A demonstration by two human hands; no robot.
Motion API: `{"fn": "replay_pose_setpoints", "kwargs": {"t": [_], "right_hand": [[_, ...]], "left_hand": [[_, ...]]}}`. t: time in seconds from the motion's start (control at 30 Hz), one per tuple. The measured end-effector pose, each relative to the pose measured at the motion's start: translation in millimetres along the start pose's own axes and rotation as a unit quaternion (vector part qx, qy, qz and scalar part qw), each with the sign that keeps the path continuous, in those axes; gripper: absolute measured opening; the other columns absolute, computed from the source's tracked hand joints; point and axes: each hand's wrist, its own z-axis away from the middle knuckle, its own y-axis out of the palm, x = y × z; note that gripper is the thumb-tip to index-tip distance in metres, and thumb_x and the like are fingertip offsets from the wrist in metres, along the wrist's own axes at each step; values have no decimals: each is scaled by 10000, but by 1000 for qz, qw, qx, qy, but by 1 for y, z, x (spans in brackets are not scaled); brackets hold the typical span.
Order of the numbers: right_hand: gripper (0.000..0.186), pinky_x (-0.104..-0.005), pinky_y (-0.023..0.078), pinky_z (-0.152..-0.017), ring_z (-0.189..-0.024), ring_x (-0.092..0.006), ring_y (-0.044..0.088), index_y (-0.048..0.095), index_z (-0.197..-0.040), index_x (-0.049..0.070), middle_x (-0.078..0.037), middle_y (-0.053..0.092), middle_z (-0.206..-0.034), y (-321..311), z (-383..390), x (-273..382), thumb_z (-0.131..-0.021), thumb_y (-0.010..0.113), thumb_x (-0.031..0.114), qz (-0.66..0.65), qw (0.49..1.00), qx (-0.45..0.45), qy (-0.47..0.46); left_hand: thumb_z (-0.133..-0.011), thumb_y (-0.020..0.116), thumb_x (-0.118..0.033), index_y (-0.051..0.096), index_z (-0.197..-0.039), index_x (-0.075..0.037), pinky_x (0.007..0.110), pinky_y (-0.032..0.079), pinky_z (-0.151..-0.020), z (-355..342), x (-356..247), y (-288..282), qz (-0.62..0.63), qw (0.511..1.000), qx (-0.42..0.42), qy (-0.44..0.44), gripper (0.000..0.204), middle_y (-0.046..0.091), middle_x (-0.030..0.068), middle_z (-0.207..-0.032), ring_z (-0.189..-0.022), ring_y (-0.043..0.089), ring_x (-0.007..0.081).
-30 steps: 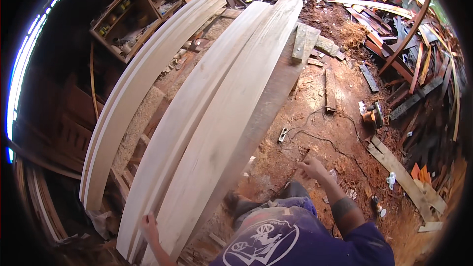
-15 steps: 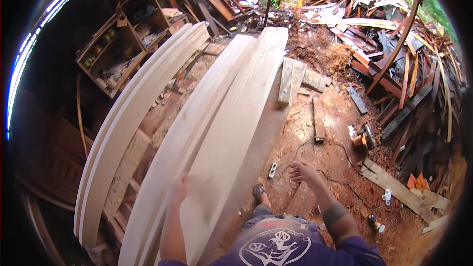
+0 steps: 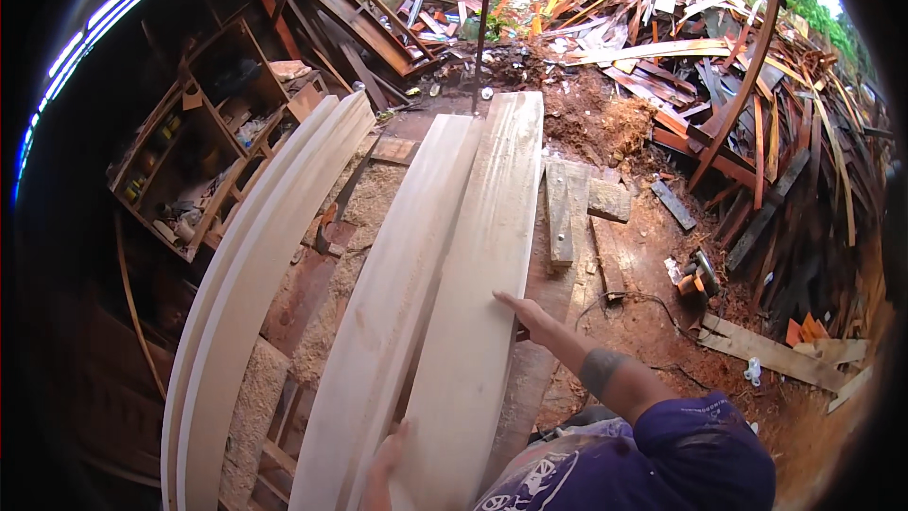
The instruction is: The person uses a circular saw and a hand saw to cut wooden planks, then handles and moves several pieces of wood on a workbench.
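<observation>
— Where do we have our hands?

— Our right hand (image 3: 526, 310) lies flat on the right edge of the pale plank (image 3: 478, 293), fingers stretched out and together, thumb side toward the board; the grip is spread, pinching nothing. Our left hand (image 3: 390, 449) sits at the near end of the same plank, low in view, fingers loosely open against the wood. We cannot tell whether it curls under the edge.

— And the plank itself?

— It runs away from both hands, long and light, and just left of our left hand a second pale plank (image 3: 388, 303) lies touching it side by side. Both rest on a rough worktop (image 3: 317, 293) of reddish boards dusted with sawdust.

— What else is near?

— Further left of our left hand, two thin curved boards (image 3: 251, 265) stand on edge. To the right of our right hand, short offcuts (image 3: 560, 213) lie on the dirt floor (image 3: 653, 322), and beyond them a heap of scrap timber (image 3: 747, 85).
</observation>
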Motion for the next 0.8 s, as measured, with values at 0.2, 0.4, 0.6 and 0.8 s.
{"fn": "replay_pose_setpoints", "kwargs": {"t": [0.2, 0.4, 0.6, 0.8], "right_hand": [[655, -391, 571, -797, -962, -235, 700, 668, -1245, 66, -95, 710, -1132, 7, 25, 5, -859, 717, 592, 6, 1000, 9, -22], [571, -424, 509, -794, -943, -178, 641, 652, -1260, 142, -4, 684, -1105, -50, 63, -4, -895, 659, 581, -62, 997, 45, -12], [497, -385, 516, -801, -904, -145, 643, 672, -1207, 124, 20, 688, -1087, -78, 51, -37, -931, 635, 536, -83, 994, 75, -1], [509, -394, 524, -825, -952, -190, 655, 673, -1244, 130, -18, 680, -1163, -100, 44, -46, -966, 597, 550, -69, 996, 48, 35]], "left_hand": [[-1016, 404, -699, 556, -1371, 118, 389, 429, -1090, 30, -8, -1, -47, 999, 2, -19, 903, 624, 237, -1348, -1285, 561, 284], [-1022, 435, -666, 605, -1333, 86, 383, 458, -1061, 66, -46, 21, 36, 997, 70, 0, 831, 668, 207, -1288, -1225, 603, 242], [-1046, 412, -631, 687, -1202, 63, 371, 500, -999, 33, 36, 74, 68, 997, -8, 38, 763, 725, 162, -1153, -1127, 646, 210], [-1077, 380, -562, 639, -1282, 69, 342, 466, -1050, 50, -41, 78, -30, 998, 61, -12, 712, 668, 243, -1284, -1226, 623, 267]]}}
